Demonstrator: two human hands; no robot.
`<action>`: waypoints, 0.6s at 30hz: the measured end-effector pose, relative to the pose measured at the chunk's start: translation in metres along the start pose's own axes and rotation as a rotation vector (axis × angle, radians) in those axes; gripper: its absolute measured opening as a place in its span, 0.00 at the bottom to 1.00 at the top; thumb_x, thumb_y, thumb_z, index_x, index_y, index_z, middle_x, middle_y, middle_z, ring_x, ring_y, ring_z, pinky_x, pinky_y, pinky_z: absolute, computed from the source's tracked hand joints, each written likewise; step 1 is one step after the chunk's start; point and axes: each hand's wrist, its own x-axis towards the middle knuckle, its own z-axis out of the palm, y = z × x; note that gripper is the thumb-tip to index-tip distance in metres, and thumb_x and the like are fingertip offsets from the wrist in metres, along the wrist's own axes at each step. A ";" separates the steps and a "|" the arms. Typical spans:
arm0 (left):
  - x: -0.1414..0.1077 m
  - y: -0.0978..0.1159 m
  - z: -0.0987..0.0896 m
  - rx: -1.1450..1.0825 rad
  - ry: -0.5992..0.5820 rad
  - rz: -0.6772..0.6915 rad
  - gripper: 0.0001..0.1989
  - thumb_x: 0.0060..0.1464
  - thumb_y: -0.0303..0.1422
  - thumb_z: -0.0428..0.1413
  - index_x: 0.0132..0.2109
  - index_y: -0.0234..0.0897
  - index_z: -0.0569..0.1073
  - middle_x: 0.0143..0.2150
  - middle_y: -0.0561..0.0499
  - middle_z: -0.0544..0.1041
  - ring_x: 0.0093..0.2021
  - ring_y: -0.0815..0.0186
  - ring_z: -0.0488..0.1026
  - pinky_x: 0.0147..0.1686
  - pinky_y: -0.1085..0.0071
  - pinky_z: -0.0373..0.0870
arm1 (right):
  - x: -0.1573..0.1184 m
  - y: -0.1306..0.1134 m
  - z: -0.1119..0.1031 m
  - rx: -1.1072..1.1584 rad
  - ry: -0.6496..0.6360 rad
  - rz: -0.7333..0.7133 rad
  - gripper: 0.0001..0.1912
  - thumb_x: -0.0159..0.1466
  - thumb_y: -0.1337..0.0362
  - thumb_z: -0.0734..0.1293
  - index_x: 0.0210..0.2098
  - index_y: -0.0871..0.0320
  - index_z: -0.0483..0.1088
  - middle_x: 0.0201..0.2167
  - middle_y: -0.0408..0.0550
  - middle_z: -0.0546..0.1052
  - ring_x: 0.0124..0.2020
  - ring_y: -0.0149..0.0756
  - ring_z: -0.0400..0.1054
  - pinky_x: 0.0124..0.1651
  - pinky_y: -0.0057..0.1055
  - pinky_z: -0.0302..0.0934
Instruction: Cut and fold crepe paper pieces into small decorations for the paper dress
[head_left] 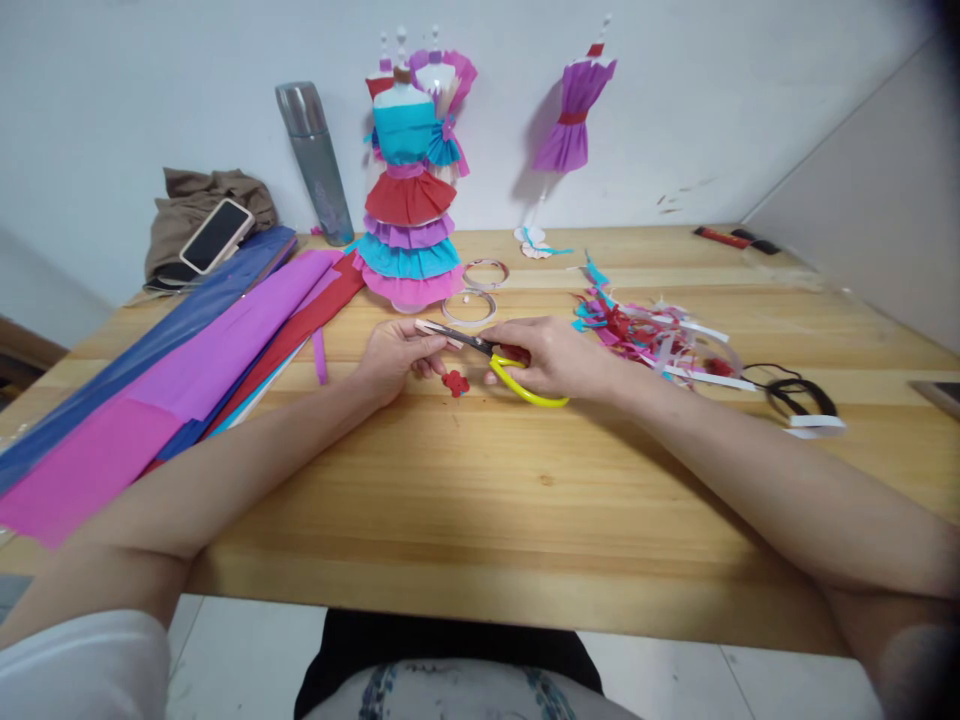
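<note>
In the head view my right hand [544, 355] grips a pair of scissors [517, 378] with yellow handles, its fingers in the loops. The dark blades point left and reach my left hand [401, 355]. Thumb and fingers of that hand pinch a small pale pink strip [435, 332], apparently paper, lying along the blades. Whether the blades are parted is hard to make out. Just below, between both hands, a small red paper flower [455, 383] lies on the wooden table [480, 500]. Behind the hands stands a mannequin [405, 195] in a tiered blue, red, purple and pink paper dress.
Two tape rolls [469, 308] lie before the mannequin. Paper scraps [645, 335] are heaped at right, near a black cord [802, 395]. Coloured paper sheets [172, 400] spread along the left. A flask [315, 165], a phone [217, 237] and a purple-dressed mannequin [576, 120] stand or lie farther back.
</note>
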 end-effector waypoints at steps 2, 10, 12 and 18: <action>0.000 0.000 0.001 -0.011 -0.002 -0.002 0.11 0.47 0.37 0.64 0.33 0.31 0.81 0.17 0.53 0.74 0.17 0.73 0.68 0.20 0.77 0.60 | 0.000 -0.001 -0.001 -0.003 -0.002 0.001 0.16 0.65 0.57 0.63 0.43 0.62 0.77 0.25 0.48 0.73 0.25 0.34 0.61 0.33 0.31 0.51; -0.002 0.003 0.003 -0.024 0.012 -0.022 0.10 0.48 0.35 0.63 0.32 0.31 0.82 0.17 0.52 0.74 0.17 0.74 0.68 0.19 0.78 0.59 | 0.001 0.004 0.002 -0.027 -0.002 -0.007 0.15 0.65 0.58 0.64 0.41 0.62 0.78 0.26 0.51 0.75 0.26 0.36 0.65 0.33 0.30 0.54; -0.002 0.004 0.003 -0.027 0.014 -0.026 0.09 0.48 0.35 0.63 0.32 0.31 0.82 0.17 0.52 0.74 0.17 0.74 0.68 0.19 0.78 0.58 | 0.001 0.006 0.003 -0.037 -0.001 -0.004 0.15 0.65 0.58 0.64 0.41 0.62 0.78 0.27 0.52 0.76 0.27 0.37 0.67 0.33 0.31 0.54; -0.002 0.004 0.003 -0.013 0.021 -0.019 0.09 0.49 0.34 0.62 0.32 0.31 0.82 0.17 0.51 0.75 0.17 0.74 0.68 0.19 0.78 0.59 | 0.001 0.007 0.003 -0.028 -0.004 0.010 0.17 0.67 0.54 0.64 0.43 0.59 0.78 0.31 0.54 0.80 0.31 0.41 0.70 0.35 0.33 0.57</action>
